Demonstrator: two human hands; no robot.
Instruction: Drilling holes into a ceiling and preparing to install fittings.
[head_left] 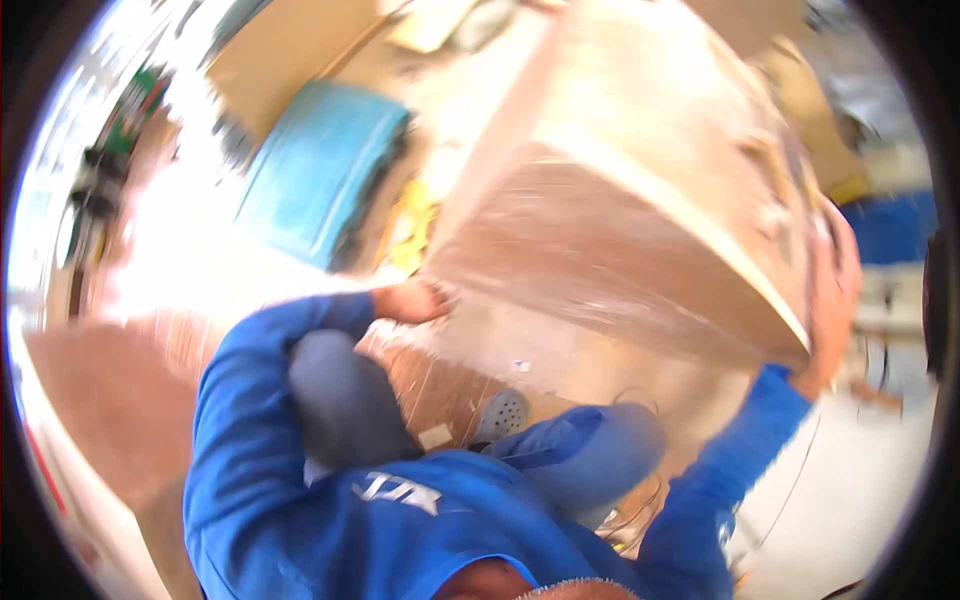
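Observation:
A large, pale wooden box (610, 250), perhaps a cabinet, stands tilted in front of me, its brown-toned face turned toward my knees. My left hand (412, 300) is closed at its lower left corner, fingers curled in around the edge. On the far right, my right hand (832, 290) holds the box by its right side, the fingers stretched up along it and partly hidden. Small light pieces (770, 190) show along the box's right part, too blurred to name. The picture is smeared by motion.
A turquoise plastic bin or lid (318, 165) lies at the left beside a yellow object (412, 228). Brown cardboard (290, 55) stands behind. A brown board (110, 400) is at the lower left. Thin cables (640, 515) lie on the floor by my right knee.

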